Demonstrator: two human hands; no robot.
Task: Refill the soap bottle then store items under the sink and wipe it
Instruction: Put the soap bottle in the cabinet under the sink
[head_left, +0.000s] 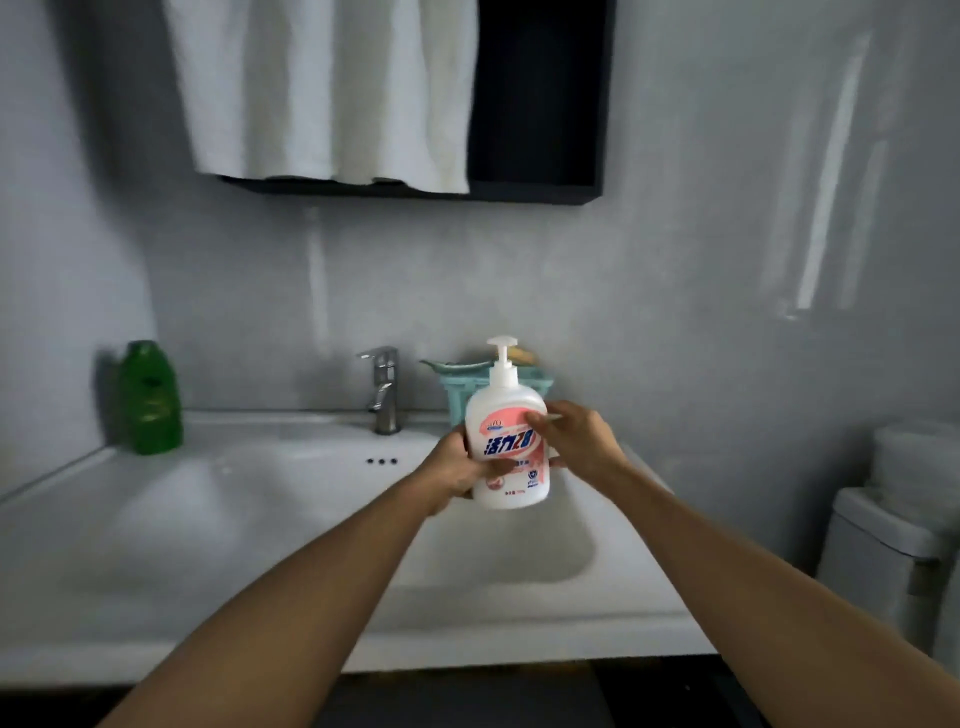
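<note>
A white pump soap bottle with a pink label is held upright above the right side of the white sink. My left hand grips its lower left side, fingers curled under the label. My right hand holds its right side, thumb across the label. A green refill bottle stands at the sink's back left corner.
A chrome faucet rises at the back of the sink. Behind the soap bottle sits a teal soap dish. A white towel hangs over a dark wall cabinet. At the right stands a white toilet tank.
</note>
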